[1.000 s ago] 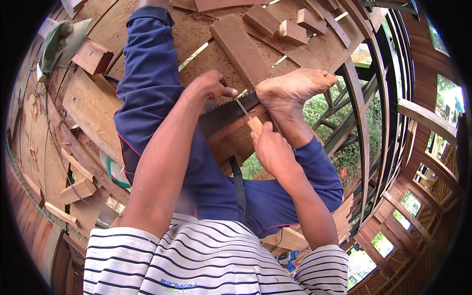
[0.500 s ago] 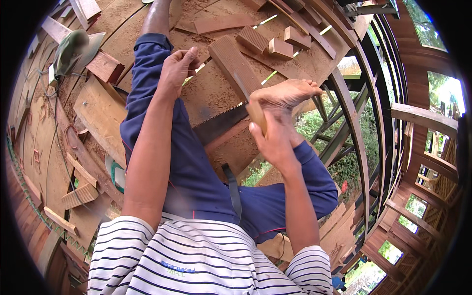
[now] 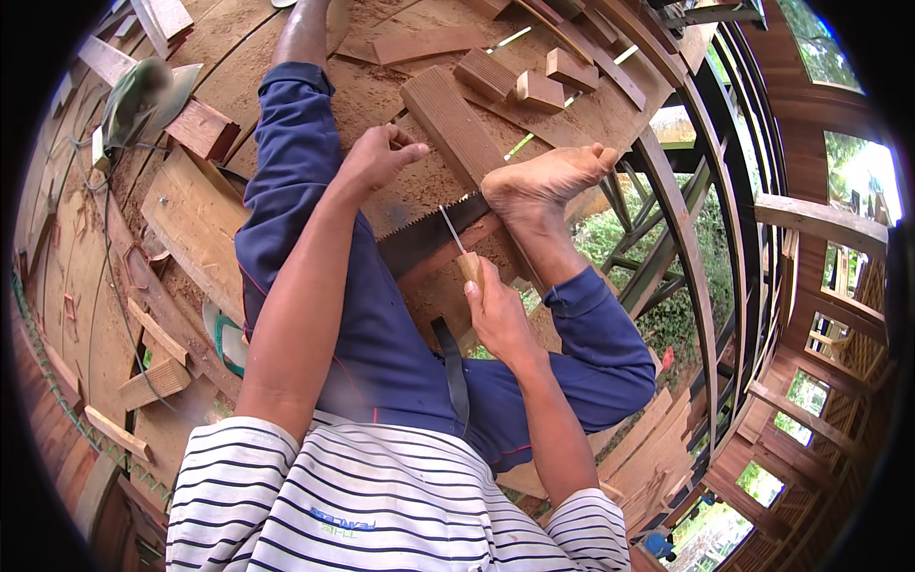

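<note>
A file (image 3: 455,229) with a thin metal blade and a wooden handle is gripped in my right hand (image 3: 502,316), its tip over the toothed edge of a dark saw blade (image 3: 405,250). The saw blade stands on its back edge, teeth up, between my legs, with one end beside my right foot (image 3: 534,181). My left hand (image 3: 383,160) hangs above the saw's left part, fingers curled and thumb out, with nothing visible in it. Just past the saw, a thick wooden beam (image 3: 453,124) lies against the foot.
Cut wood blocks (image 3: 540,92) and sawdust lie on the plank floor beyond. A cap (image 3: 138,100) and a cable are at the left, near a wide board (image 3: 191,224). On the right, the floor ends at metal framing (image 3: 658,253) with greenery below.
My right hand has drawn the file back from beside the foot, down and left, so its blade now shows over the saw. My left hand has moved right and slightly down.
</note>
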Tool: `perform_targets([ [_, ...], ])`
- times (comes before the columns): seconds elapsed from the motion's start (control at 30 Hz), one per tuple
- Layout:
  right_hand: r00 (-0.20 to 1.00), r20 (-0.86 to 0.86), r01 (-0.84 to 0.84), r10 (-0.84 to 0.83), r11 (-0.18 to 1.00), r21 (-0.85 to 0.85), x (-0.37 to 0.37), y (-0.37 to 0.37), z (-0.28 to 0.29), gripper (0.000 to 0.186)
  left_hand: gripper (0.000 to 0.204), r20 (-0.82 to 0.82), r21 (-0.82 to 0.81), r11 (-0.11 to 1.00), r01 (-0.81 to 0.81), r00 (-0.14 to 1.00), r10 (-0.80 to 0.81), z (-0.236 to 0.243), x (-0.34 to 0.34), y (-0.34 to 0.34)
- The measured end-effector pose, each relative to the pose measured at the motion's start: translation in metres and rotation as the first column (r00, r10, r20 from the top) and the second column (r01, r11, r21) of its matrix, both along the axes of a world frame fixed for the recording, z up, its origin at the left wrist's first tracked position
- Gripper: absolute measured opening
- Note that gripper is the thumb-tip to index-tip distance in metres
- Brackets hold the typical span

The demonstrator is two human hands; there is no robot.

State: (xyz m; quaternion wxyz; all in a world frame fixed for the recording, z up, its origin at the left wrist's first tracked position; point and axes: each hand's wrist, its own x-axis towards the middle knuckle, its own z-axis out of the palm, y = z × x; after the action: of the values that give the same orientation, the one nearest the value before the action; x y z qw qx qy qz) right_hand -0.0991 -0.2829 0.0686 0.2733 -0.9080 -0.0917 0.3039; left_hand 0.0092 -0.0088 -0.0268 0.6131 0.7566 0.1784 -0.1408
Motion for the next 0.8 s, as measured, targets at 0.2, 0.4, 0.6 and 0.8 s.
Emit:
perform_targets([
  [0.2, 0.995, -0.093, -0.061, 0.043, 0.978, -0.200, 0.007, 0.010, 0.012, 0.047, 0.063, -0.110, 0.152, 0.910, 0.386, 0.922, -0.372, -0.007, -0.007, -0.013],
  [0.4, 0.986, -0.084, -0.163, 0.141, 0.910, -0.382, 0.011, 0.026, 0.023, 0.049, 0.069, -0.363, 0.097, 0.851, 0.516, 0.814, -0.452, -0.028, -0.005, -0.025],
  [0.6, 0.976, -0.043, -0.213, 0.212, 0.902, -0.376, 0.041, 0.050, 0.020, 0.034, 0.073, -0.494, 0.171, 0.815, 0.554, 0.764, -0.415, -0.025, 0.020, -0.018],
  [0.8, 0.955, 0.293, -0.062, 0.056, 0.998, 0.009, 0.060, 0.050, 0.006, 0.050, 0.055, 0.024, -0.097, 0.994, 0.044, 0.999, -0.042, -0.025, 0.024, -0.003],
])
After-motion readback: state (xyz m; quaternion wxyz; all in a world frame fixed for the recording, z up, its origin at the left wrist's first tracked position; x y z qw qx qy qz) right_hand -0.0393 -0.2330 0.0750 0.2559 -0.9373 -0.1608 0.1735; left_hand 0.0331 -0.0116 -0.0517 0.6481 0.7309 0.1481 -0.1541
